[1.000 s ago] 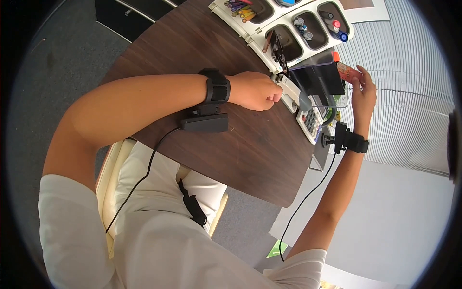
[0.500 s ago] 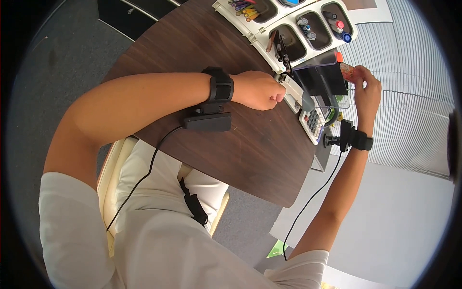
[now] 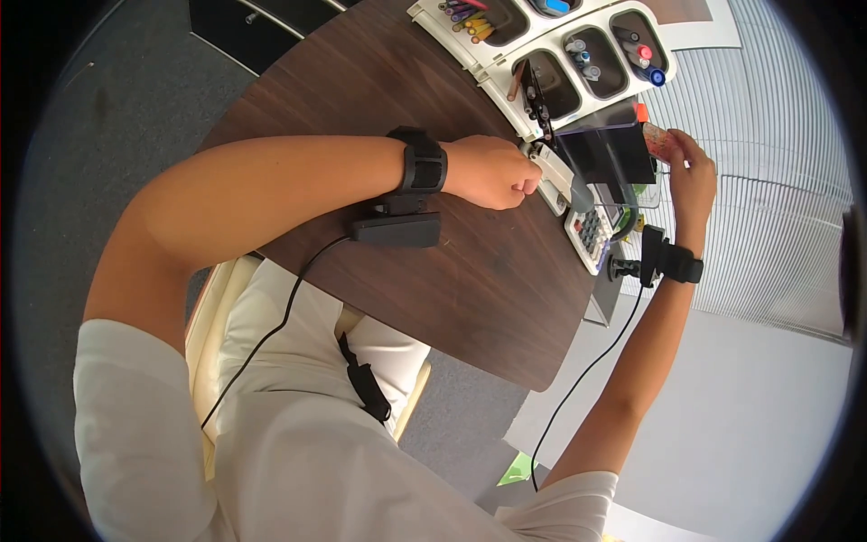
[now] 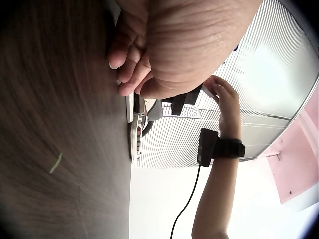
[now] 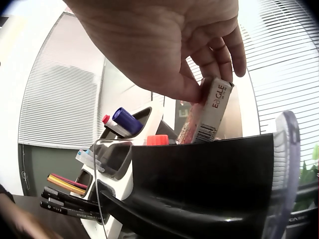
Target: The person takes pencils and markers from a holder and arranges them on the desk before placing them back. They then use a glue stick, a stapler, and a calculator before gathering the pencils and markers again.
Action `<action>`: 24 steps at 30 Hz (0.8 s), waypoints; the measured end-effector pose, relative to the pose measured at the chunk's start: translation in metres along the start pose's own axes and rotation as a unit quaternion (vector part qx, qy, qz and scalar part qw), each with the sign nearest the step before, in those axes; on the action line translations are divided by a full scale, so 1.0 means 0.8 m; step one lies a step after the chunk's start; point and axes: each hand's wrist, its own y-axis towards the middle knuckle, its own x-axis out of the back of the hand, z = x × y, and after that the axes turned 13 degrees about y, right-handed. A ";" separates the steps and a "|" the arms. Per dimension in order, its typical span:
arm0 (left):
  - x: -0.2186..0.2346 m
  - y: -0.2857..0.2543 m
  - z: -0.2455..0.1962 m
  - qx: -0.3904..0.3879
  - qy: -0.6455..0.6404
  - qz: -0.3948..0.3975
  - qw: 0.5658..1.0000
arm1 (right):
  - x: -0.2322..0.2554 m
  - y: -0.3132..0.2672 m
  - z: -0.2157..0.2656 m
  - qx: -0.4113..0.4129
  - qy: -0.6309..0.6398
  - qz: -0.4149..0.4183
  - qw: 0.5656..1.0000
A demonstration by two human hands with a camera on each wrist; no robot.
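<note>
My right hand (image 3: 693, 185) pinches a small red-and-white box (image 3: 658, 142) between thumb and fingers. In the right wrist view this box (image 5: 212, 107) shows a white side printed EAGLE and a barcode. It stands tilted at the far rim of a black holder (image 5: 204, 184), whose wall hides its lower end. On the near side of the desk my left hand (image 3: 495, 172) lies with loosely curled fingers beside a white-and-grey stapler (image 3: 555, 172). Its fingertips overlap the stapler's end. The left wrist view shows those fingers (image 4: 132, 74) hanging close over the tabletop.
A white organizer (image 3: 564, 113) with pens and markers in its compartments stands behind the stapler. A calculator (image 3: 589, 237) lies near the desk's right side. An orange-red cap (image 5: 157, 140) shows beside the box. Slatted blinds (image 3: 768, 135) hang beyond the right hand.
The whole head view has shifted slightly to the right. A right-hand finger that was raised a second ago now bends down toward the box. The left hand keeps its place beside the stapler.
</note>
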 end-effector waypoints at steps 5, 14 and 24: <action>0.000 0.000 -0.001 -0.001 0.006 0.001 1.000 | -0.004 0.003 0.000 -0.023 -0.021 0.005 1.000; 0.004 0.001 -0.004 0.010 0.004 0.020 1.000 | -0.008 0.000 0.001 -0.037 -0.018 -0.004 0.999; 0.001 0.000 -0.001 -0.001 0.016 0.006 1.000 | -0.015 0.000 -0.011 -0.089 -0.010 -0.007 0.996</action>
